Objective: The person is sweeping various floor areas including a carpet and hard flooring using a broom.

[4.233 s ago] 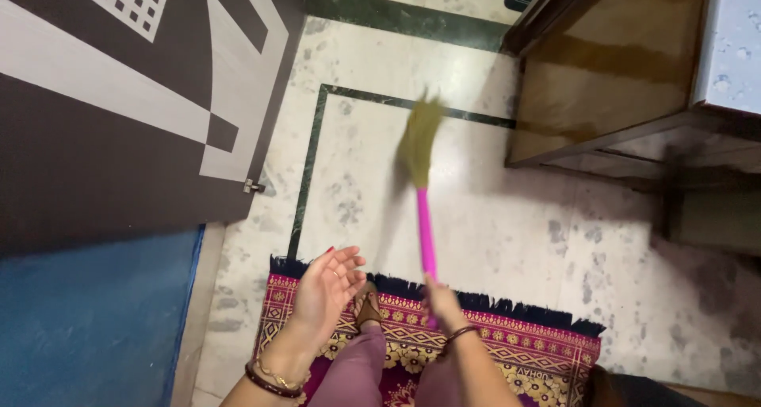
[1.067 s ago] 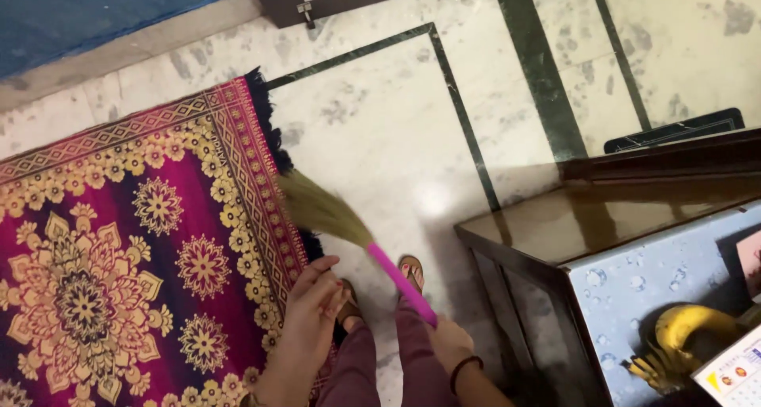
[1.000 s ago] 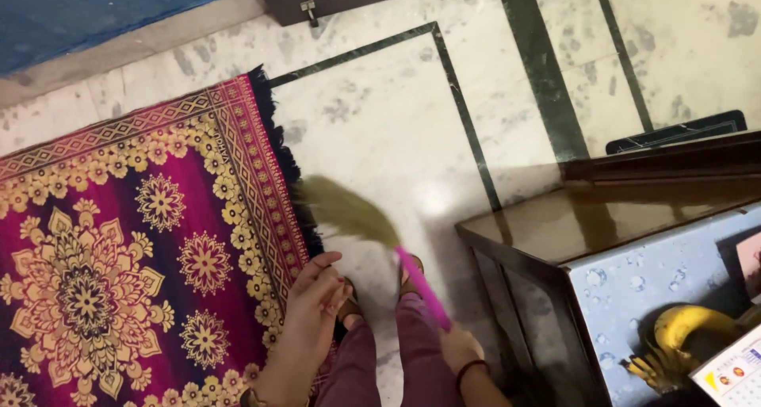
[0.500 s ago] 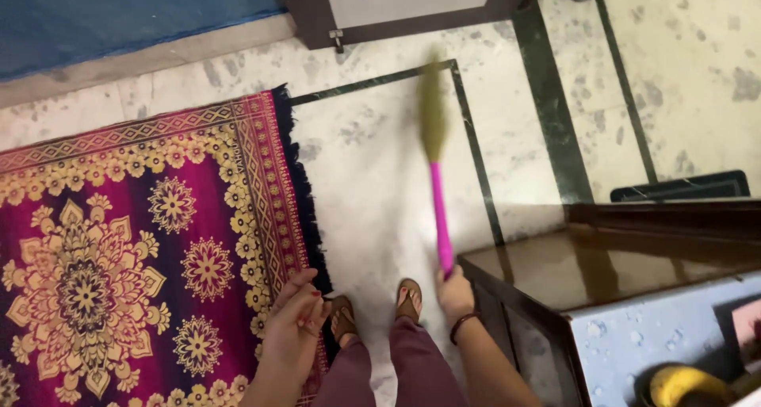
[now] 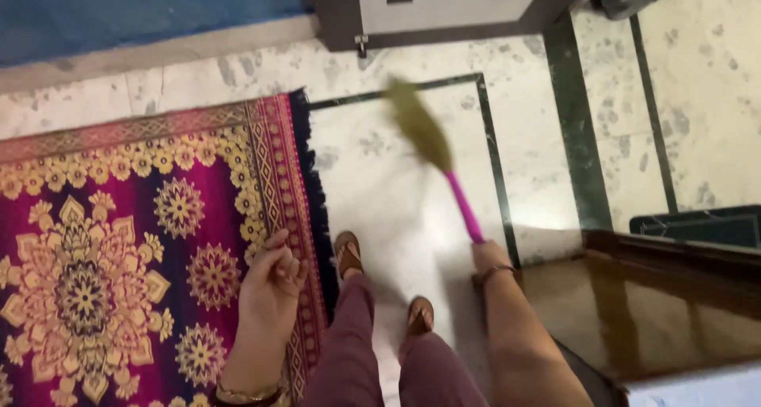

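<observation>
Right hand [image 5: 489, 258] closed round the low end of the broom's pink handle [image 5: 464, 206], wrist with a dark band just below it; left hand [image 5: 269, 284] hangs loosely curled over the rug's border, holding nothing, bangles at the wrist; step in hand reads as sweeping the bare marble floor [image 5: 380, 177] between rug and cabinet, mid-stroke, bristles blurred; broom [image 5: 420, 129] slants up and left from the right hand, its greenish bristle head well ahead of both hands, over the white panel inside the dark green inlay line [image 5: 495, 161], near the foot of the door [image 5: 444, 7]; cannot tell if the bristles touch the floor; next stroke likely calls for keeping the bristles off the rug fringe [image 5: 317, 193]; two sandalled feet [image 5: 347, 252] stand on the marble beside the red and gold rug [image 5: 119, 256]; brown glossy cabinet top [image 5: 658, 312] just right of the right forearm; blue mat [image 5: 119, 11] at top left.
</observation>
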